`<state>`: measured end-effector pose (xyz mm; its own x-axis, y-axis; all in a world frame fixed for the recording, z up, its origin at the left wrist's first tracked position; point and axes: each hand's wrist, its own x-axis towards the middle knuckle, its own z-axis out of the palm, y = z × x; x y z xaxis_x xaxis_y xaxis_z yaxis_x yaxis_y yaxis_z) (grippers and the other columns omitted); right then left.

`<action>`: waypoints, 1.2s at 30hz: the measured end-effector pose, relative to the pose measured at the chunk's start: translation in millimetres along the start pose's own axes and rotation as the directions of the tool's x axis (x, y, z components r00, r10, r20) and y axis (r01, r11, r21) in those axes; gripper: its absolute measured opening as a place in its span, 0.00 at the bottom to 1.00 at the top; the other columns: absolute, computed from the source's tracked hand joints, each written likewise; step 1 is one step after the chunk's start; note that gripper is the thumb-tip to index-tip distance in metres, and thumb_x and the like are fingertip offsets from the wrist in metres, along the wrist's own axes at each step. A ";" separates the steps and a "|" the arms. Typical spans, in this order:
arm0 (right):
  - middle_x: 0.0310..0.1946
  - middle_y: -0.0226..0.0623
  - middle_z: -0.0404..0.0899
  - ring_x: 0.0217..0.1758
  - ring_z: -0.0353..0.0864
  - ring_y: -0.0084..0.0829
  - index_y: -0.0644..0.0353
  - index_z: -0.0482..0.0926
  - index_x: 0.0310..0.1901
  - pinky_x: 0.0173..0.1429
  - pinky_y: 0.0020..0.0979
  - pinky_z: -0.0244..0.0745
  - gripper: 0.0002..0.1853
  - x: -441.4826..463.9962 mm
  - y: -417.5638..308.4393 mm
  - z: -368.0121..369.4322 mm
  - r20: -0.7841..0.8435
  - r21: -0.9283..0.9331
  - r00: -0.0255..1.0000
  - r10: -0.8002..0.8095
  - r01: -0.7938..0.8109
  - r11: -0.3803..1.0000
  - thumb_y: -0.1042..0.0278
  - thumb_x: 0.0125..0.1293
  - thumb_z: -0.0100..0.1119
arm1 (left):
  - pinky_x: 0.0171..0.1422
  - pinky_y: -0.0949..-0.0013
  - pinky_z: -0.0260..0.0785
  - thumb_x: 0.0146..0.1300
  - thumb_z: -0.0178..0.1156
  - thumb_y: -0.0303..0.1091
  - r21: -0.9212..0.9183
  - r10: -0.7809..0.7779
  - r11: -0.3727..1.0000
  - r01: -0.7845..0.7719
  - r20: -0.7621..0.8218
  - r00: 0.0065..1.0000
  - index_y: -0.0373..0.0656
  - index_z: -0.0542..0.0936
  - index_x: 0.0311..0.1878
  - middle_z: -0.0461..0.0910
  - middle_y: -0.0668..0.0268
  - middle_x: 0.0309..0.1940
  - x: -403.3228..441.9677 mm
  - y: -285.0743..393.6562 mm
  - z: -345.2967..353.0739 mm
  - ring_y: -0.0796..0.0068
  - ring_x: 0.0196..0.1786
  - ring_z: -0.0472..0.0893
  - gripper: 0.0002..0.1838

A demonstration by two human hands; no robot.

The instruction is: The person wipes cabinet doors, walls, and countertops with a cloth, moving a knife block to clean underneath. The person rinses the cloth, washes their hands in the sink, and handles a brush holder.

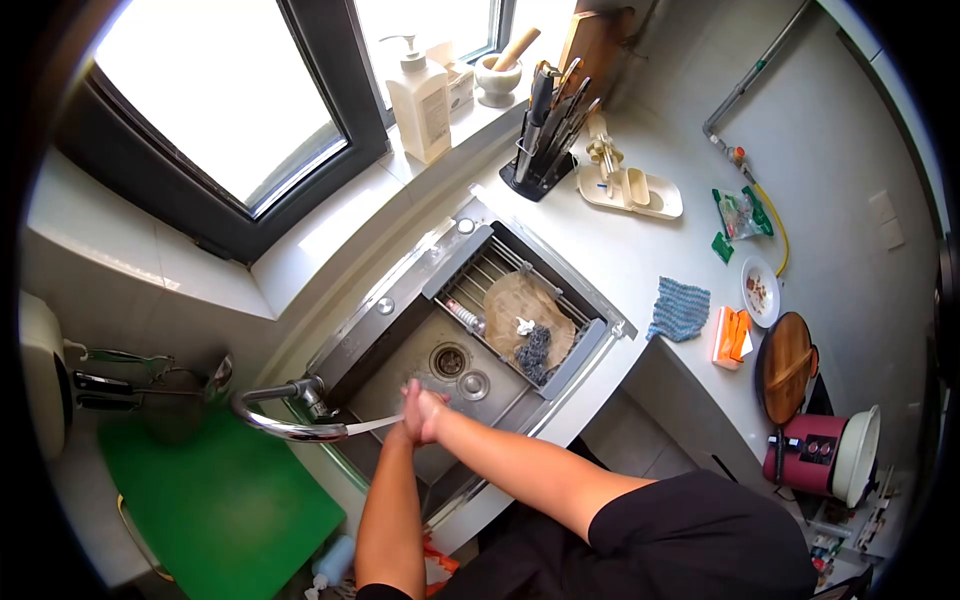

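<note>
My left hand [411,405] and my right hand [429,418] press together over the sink [400,372]. Water from the curved metal faucet [300,431] runs in a thin stream onto them. The left fingers look stretched out, while the right hand is closed around the left one. No object shows between them; the overlap partly hides the fingers. Beyond the hands lie the drain [450,360] and a round metal plug [473,384]. A rack [470,278] across the sink's far side holds a tan cloth [515,300] and a dark grey scrubber [534,352].
A green cutting board [220,500] lies left of the faucet. A knife block [540,170], a blue cloth [681,308], an orange tissue pack [732,338] and a white plate [760,291] stand on the counter. A soap bottle [419,105] sits on the windowsill.
</note>
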<state>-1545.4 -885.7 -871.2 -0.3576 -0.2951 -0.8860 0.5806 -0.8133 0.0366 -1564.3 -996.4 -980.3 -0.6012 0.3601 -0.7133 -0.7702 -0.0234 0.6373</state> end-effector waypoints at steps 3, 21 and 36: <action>0.64 0.42 0.75 0.60 0.82 0.42 0.52 0.73 0.64 0.57 0.47 0.80 0.27 78.0 35.2 -6.7 -0.136 -0.214 0.789 -0.599 0.567 0.795 0.47 0.71 0.66 | 0.55 0.60 0.78 0.76 0.53 0.60 -0.258 -0.016 0.965 0.051 0.134 0.991 0.46 0.80 0.54 0.85 0.63 0.44 19.2 -19.7 -23.6 0.64 0.49 0.84 0.25; 0.50 0.36 0.83 0.55 0.82 0.41 0.52 0.83 0.54 0.60 0.52 0.76 0.24 10.5 10.7 4.7 0.108 -0.412 0.897 -0.429 0.433 0.802 0.40 0.73 0.54 | 0.44 0.58 0.78 0.69 0.61 0.42 -0.212 0.163 0.945 -0.248 -0.350 0.922 0.41 0.82 0.38 0.85 0.60 0.35 -8.6 40.3 38.1 0.63 0.36 0.84 0.12; 0.46 0.43 0.84 0.47 0.86 0.43 0.63 0.80 0.50 0.54 0.41 0.82 0.23 98.0 47.6 -14.9 0.169 -0.134 0.763 -0.624 0.645 0.753 0.47 0.73 0.62 | 0.61 0.58 0.74 0.76 0.55 0.57 -0.357 -0.083 0.931 -0.080 -0.418 0.904 0.41 0.81 0.58 0.83 0.56 0.56 -44.7 19.3 30.3 0.60 0.54 0.81 0.26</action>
<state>-1541.9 -945.8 -963.1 -0.7588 0.1973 -0.6207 0.3041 -0.7353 -0.6056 -1545.8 -984.7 -927.3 -0.5692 -0.0626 -0.8198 -0.7446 -0.3835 0.5463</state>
